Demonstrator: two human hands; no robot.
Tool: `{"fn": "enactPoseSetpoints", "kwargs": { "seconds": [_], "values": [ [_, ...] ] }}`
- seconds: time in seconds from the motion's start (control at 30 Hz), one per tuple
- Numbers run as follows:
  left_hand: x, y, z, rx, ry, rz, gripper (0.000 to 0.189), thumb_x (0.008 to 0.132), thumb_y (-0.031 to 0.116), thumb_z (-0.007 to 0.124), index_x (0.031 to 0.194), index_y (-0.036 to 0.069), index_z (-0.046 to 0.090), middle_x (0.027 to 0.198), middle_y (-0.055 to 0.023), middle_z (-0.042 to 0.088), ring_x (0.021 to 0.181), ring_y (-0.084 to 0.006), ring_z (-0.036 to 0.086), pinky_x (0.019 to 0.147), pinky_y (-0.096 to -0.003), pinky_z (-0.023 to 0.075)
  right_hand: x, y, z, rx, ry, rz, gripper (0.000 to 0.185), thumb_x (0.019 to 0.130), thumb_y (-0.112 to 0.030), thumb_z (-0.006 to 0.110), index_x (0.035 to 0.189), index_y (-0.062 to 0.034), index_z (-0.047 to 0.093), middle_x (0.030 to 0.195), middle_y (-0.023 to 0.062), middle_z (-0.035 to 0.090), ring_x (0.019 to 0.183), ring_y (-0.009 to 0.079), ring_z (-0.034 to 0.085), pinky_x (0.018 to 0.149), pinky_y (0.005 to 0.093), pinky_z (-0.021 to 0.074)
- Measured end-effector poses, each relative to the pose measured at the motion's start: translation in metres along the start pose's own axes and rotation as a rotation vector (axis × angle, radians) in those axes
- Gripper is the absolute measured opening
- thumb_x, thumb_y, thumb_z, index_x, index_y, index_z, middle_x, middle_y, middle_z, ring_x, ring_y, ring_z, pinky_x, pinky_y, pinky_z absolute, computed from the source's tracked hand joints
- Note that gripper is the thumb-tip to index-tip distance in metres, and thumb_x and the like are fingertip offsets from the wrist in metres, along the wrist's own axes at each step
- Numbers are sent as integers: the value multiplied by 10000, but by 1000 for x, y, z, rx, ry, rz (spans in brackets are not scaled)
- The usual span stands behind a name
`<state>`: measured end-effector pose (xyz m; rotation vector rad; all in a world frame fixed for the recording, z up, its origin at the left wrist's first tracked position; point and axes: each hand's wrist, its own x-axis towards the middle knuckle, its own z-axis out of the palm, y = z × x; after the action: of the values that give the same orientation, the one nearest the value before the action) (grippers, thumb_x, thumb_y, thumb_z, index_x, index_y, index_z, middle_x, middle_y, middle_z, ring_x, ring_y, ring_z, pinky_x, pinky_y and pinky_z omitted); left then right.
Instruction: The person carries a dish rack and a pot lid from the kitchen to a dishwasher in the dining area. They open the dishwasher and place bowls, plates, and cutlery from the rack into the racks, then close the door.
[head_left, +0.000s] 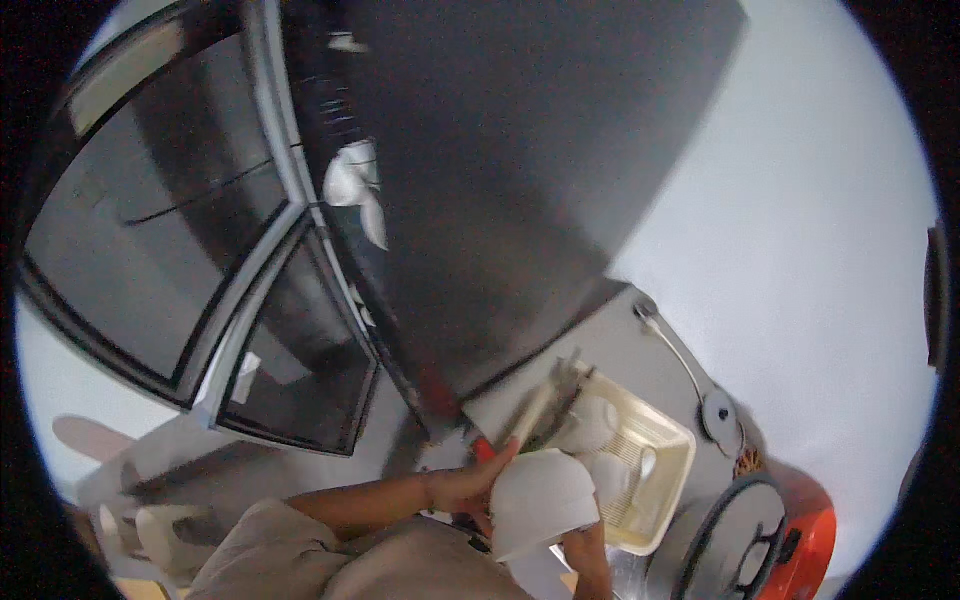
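A white rounded bowl (544, 499) is held between my two hands in front of my body. My left hand (469, 487) grips its left side, thumb pointing up. My right hand (585, 544) is at its lower right edge, the fingers partly hidden by the bowl. Just to the right and beyond stands a cream plastic dish basket (679, 465) with white dishes (596, 424) in it and blurred utensils at its far left end. Something red (484, 450) shows behind my left thumb.
At right, a glass-lidded pot (731, 540) stands beside a red appliance (810, 532). A white cord (675, 352) runs from a wall socket to a round white object (721, 416). A large dark panel (510, 187) rises ahead; dark-framed glass panes (300, 360) are at left.
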<state>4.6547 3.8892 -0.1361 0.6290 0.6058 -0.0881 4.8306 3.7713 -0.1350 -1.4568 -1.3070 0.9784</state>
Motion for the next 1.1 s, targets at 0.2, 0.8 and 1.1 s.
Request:
{"fn": "enactPoseSetpoints", "kwargs": {
  "seconds": [0.2,0.8,1.1],
  "values": [
    [-146,-14,-74,265,327,258,868,779,777,111,1156,97,498,893,-84,600,851,-214,592,679,-380,513,16,-25,150,142,13,-184,422,849,-129,494,1229,39,423,1211,135,489,1141,231,445,960,355,341],
    [-175,131,-161,889,660,1173,399,848,253,542,1101,-54,526,984,-248,600,947,-355,576,821,-390,442,182,-111,242,267,469,-82,505,897,-223,511,1278,38,307,1110,162,527,889,192,559,693,285,481],
    [-104,187,-202,1369,1059,1297,450,809,411,580,816,-38,602,804,-235,618,769,-400,597,673,-435,470,225,-77,229,-45,552,-299,535,862,-34,497,1309,8,207,1108,179,500,915,259,590,634,339,577]
  ]
}}
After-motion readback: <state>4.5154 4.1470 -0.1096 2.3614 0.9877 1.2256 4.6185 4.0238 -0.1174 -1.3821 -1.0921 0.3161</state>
